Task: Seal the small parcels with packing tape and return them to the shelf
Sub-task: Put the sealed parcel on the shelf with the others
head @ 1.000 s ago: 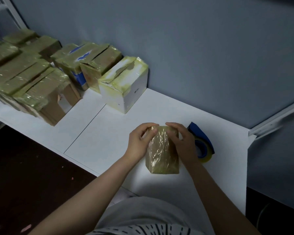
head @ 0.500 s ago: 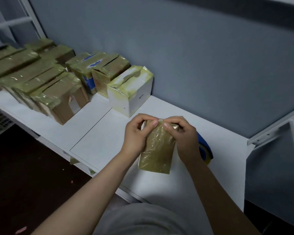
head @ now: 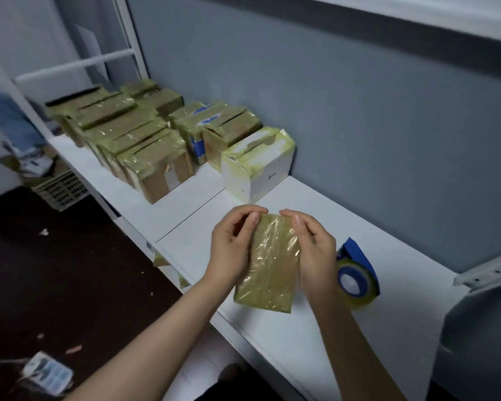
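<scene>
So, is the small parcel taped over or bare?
Taped over: glossy, wrinkled tape covers the visible face of the small parcel; its back is hidden.

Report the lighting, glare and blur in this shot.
Head view: dim, cool light. Head view: the parcel, pinched by the left hand and right hand, glints with glare. Head view: the far boxes and the floor are blurred; the parcel and tape roll look sharper.

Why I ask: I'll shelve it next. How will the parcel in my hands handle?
The parcel is probably light: left hand and right hand hold it by fingertips at its top. It looks unbent, so likely stiff. Its glossy wrap may be slippery.
</scene>
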